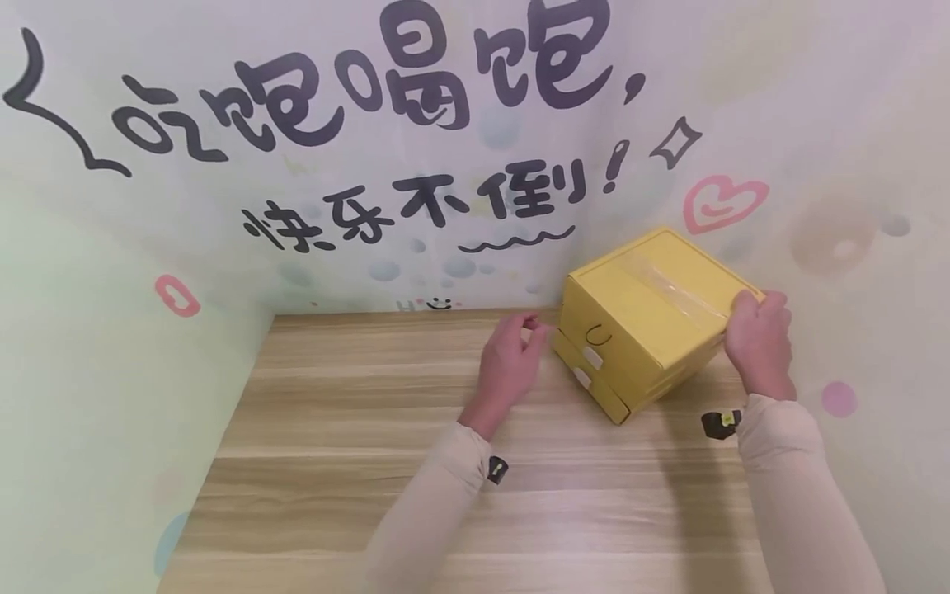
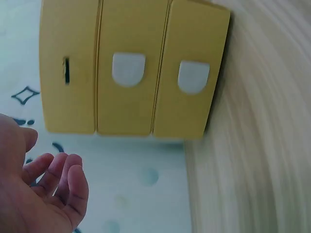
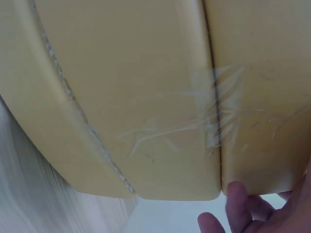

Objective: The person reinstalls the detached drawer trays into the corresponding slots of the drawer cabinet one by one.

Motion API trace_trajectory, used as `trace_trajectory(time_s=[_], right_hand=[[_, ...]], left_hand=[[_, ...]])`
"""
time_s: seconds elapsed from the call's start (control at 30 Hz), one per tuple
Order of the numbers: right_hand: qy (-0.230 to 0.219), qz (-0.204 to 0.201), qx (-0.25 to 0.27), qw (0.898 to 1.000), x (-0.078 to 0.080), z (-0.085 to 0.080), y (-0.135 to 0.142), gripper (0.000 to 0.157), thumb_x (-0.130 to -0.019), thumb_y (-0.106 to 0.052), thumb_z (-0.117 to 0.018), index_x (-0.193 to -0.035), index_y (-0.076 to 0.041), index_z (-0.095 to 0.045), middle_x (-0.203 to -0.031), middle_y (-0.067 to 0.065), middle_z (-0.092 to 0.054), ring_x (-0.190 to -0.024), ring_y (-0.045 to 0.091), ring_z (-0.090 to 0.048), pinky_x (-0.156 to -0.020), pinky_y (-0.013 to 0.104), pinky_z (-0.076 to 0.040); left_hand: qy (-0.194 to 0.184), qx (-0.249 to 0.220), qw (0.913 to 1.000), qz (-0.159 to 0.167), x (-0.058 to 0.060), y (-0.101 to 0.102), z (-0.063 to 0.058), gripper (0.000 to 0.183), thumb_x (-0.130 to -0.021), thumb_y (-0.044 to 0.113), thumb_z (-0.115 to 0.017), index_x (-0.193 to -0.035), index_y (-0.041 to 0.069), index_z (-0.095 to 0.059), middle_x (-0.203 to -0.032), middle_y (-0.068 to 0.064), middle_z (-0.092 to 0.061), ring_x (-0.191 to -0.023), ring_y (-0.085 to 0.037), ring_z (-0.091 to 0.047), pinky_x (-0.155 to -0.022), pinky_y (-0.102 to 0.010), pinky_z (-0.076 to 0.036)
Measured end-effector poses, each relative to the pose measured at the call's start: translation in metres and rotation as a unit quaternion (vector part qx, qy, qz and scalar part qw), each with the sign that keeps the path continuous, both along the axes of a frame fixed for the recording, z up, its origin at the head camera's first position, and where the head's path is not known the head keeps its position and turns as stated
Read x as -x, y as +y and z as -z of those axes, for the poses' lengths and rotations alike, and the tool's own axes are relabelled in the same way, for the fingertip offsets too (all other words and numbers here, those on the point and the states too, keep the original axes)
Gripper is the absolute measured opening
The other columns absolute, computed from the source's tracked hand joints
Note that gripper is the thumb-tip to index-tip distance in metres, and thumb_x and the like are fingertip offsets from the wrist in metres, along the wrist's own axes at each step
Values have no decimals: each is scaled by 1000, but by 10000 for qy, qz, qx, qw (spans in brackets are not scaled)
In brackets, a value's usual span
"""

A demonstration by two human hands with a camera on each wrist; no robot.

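Note:
A yellow drawer box (image 1: 646, 305) is at the far right of the wooden table, turned at an angle. Its front carries two pale rounded tabs (image 2: 129, 69) and a dark slot (image 2: 66, 71) on separate tiers. Clear tape (image 3: 165, 128) runs across the top and down a side. My right hand (image 1: 760, 342) grips the box at its right corner, thumb on top; the other fingers are partly hidden. My left hand (image 1: 510, 363) hovers just left of the front, fingers loosely bent and holding nothing. In the left wrist view a gap separates that hand from the box.
The wood-grain table (image 1: 349, 437) extends to the left and in front of the box. A printed wall (image 1: 445, 272) with dark lettering rises right behind it, and another pale wall (image 1: 883, 272) borders the right side. Small black devices sit at both wrists.

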State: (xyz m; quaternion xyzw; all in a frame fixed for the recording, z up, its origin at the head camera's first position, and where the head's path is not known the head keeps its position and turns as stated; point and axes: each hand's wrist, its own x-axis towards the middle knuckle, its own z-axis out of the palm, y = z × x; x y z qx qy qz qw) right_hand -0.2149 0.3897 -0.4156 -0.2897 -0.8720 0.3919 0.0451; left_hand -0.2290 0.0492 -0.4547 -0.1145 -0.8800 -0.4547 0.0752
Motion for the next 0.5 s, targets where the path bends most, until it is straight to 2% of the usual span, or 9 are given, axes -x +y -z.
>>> trace_trajectory(time_s=[0.17,0.33,0.5], right_hand=[[-139,-217,-309,9992,-3,-4,6,71,-94,-48,-13,-144,2,-19,-136,32,-35,-110,49,-42,-82,64,-36],[-304,-403,-777,9957,-8,-14,9,73,-94,-45,-13,-144,7,-18,-131,40,-39,-112,56,-42,-78,65,-37],[-295,-428,-1008,9936,-7,-25,7,72,-94,-43,-16,-149,3,-15,-141,41,-30,-119,63,-31,-84,69,-33]], left_hand=[[552,585,9965,-211,11,-31,-8,39,-99,39,-46,-130,16,-53,-115,3,-60,-94,-13,-59,-80,-31,-51],[1050,1345,9847,-362,26,-53,-19,49,-100,44,-42,-138,15,-46,-131,-6,-54,-117,-26,-48,-94,-39,-44],[1278,1934,9716,-476,37,-64,-30,58,-97,52,-39,-146,20,-36,-148,-8,-40,-130,-33,-36,-100,-48,-38]])
